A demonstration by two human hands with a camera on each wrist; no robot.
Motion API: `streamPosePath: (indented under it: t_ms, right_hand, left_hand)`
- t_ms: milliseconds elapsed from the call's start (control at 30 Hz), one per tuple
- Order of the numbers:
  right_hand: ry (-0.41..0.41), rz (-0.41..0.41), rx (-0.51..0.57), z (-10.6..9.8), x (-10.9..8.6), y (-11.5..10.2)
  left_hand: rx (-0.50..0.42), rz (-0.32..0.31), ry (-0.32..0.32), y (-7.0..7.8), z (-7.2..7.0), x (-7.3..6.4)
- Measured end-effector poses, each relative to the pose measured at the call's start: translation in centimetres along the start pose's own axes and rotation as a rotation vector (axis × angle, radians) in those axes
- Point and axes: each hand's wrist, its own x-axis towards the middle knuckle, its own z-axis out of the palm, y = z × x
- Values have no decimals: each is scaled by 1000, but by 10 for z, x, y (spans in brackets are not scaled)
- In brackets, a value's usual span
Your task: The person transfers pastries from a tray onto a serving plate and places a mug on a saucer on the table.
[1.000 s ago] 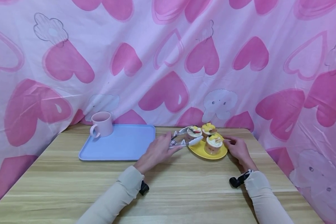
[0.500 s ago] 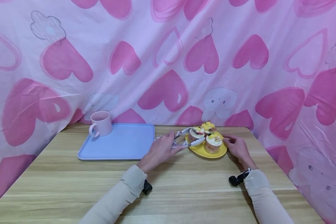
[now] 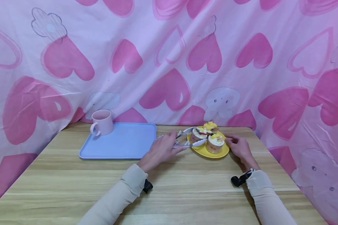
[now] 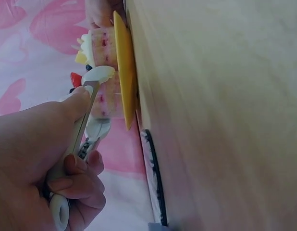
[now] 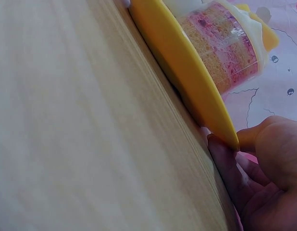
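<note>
My left hand [image 3: 159, 150] is clamped on long white-tipped tongs [image 3: 198, 143], their ends parted on either side of a clear round cup of cream-topped layered cake [image 3: 196, 138]; I cannot tell whether they touch it. That cup stands on a shallow yellow plate [image 3: 209, 155] beside two similar cake cups [image 3: 214, 147]. My right hand [image 3: 240, 150] pinches the plate's right rim. A light-blue rectangular tray [image 3: 129, 140] bears a pink handled mug [image 3: 104, 124]

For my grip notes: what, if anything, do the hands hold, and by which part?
The left hand holds the tongs by their arms; the right hand pinches the yellow plate by its rim.
</note>
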Motion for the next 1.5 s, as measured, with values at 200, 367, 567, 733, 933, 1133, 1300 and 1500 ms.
streamPosePath:
  t_ms: [200, 367, 567, 733, 933, 1133, 1300, 1500]
  right_hand:
    - [5, -12, -10, 0, 1, 1]
    - [14, -24, -19, 0, 1, 1]
    - [14, -18, -10, 1, 0, 1]
    - [10, -6, -9, 1, 0, 0]
    - [1, -3, -8, 1, 0, 1]
    - [-15, 17, -1, 1, 0, 2]
    - [-15, 21, 7, 1, -1, 1]
    - [-16, 9, 18, 0, -2, 0]
  left_hand:
    - [-48, -19, -57, -2, -11, -1]
    - [-97, -21, -99, -8, -20, -3]
    - [-116, 3, -96, -15, -26, -5]
    - [-110, 6, -91, -15, -26, -5]
    - [-110, -11, -94, -15, -23, -5]
    - [-121, 5, -74, -18, -22, -5]
    - [-149, 7, -62, -20, -22, -5]
    - [-216, -6, -27, -22, -20, -4]
